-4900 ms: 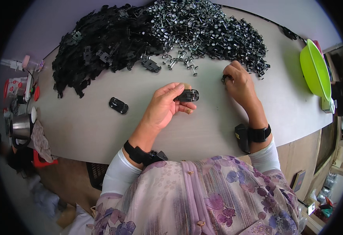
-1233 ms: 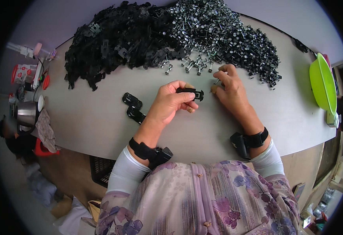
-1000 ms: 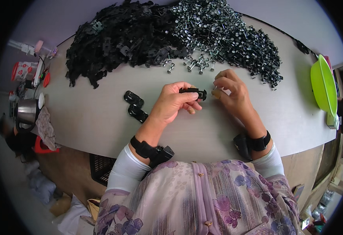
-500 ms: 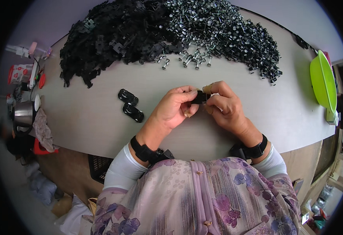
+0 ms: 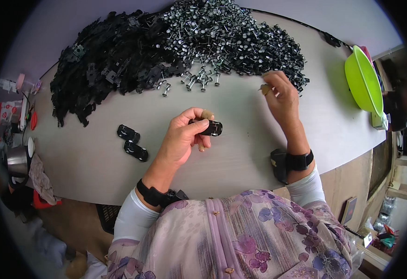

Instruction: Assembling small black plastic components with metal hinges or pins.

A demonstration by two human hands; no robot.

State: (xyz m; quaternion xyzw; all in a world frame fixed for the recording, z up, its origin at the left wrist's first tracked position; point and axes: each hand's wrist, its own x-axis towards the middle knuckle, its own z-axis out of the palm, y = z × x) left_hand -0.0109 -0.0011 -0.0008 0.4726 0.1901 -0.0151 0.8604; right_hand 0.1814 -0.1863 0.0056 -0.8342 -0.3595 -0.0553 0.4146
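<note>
My left hand [image 5: 185, 137] grips a small black toy car [image 5: 213, 128] between thumb and fingers over the middle of the table. Small metal parts show on its dark face. My right hand [image 5: 281, 95] is raised away from it, close to the right part of a heap of wheel axles [image 5: 240, 39]. Its fingers are loosely bent and apart, with nothing visible in them. Tan covers wrap some fingertips of both hands. Two more black toy cars [image 5: 129, 133] lie side by side to the left of my left hand.
A large heap of black plastic car parts [image 5: 105, 69] covers the far left of the table [image 5: 87, 162]. Several loose axles [image 5: 191, 81] lie in front of the heaps. A green basin [image 5: 364, 79] stands at the right edge; a metal pot [image 5: 18, 160] and cloth [image 5: 40, 176] are at the left.
My right hand has let go of the toy car and moved up and away toward the axle heap. The left hand still holds the car. The whole view has shifted.
</note>
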